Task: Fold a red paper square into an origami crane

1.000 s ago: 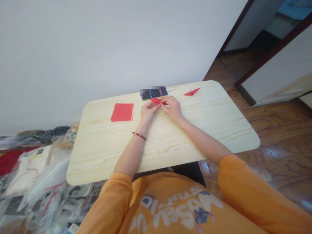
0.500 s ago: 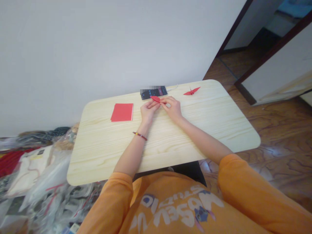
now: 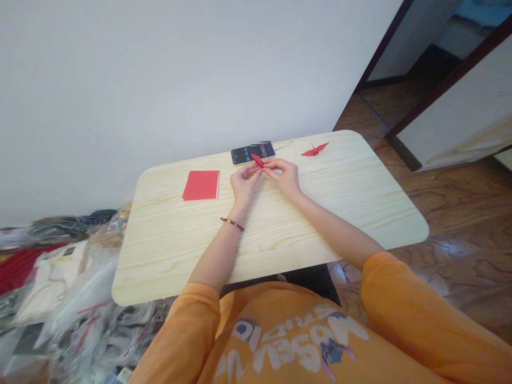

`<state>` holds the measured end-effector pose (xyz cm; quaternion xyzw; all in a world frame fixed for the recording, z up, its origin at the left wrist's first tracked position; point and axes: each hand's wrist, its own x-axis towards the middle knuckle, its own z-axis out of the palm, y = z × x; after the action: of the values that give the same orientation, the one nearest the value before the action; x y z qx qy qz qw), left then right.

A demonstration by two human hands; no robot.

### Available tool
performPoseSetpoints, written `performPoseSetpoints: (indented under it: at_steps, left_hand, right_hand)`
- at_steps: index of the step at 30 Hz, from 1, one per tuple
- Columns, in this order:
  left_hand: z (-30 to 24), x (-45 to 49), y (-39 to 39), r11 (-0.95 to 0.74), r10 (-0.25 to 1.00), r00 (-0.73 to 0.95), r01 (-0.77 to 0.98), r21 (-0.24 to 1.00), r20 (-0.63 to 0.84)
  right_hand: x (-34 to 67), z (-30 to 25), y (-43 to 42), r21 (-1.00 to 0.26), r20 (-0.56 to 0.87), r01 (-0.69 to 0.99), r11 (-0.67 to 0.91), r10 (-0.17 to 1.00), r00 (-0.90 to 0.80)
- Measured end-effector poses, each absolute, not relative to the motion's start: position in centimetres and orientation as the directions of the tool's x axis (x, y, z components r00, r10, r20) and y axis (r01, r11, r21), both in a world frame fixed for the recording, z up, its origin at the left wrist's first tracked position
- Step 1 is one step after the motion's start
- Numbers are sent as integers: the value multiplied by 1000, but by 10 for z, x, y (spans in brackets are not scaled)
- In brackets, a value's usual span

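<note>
Between my left hand (image 3: 245,182) and my right hand (image 3: 285,178) is a narrow piece of folded red origami paper (image 3: 257,160). Both hands pinch it with their fingertips, just in front of a black smartphone (image 3: 253,153) lying on the table. To the left of my left hand sits a stack of red square paper (image 3: 200,185). A finished red paper crane (image 3: 315,151) rests to the right, beyond my right hand. My left wrist wears a dark beaded bracelet (image 3: 232,223).
A light wood table (image 3: 168,245) with rounded corners stands against a white wall (image 3: 160,90). A thin white cable (image 3: 285,144) runs from the phone. Plastic bags and clothes (image 3: 68,298) lie on the floor to the left. A wooden floor (image 3: 452,213) and door frame are on the right.
The folded red paper has turned from lying roughly sideways to a steeper diagonal and looks narrower. My hands have stayed close together, holding it.
</note>
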<state>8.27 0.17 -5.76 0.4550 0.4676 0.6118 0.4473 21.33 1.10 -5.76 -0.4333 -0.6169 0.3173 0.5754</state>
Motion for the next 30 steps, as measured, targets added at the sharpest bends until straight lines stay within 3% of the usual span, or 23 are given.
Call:
performPoseSetpoints:
  at_steps: [5, 12, 30]
  left_hand:
    - [-58, 83, 2, -183, 967, -196, -82, 980, 164]
    - [-56, 85, 0, -191, 962, -210, -45, 981, 177]
    - [-54, 88, -8, -299, 924, -223, 85, 951, 310]
  right_hand:
    - [213, -62, 14, -940, 337, 70, 334, 941, 35]
    - [212, -61, 14, -950, 311, 19, 310, 950, 36]
    - [210, -57, 10, -950, 305, 76, 304, 952, -1]
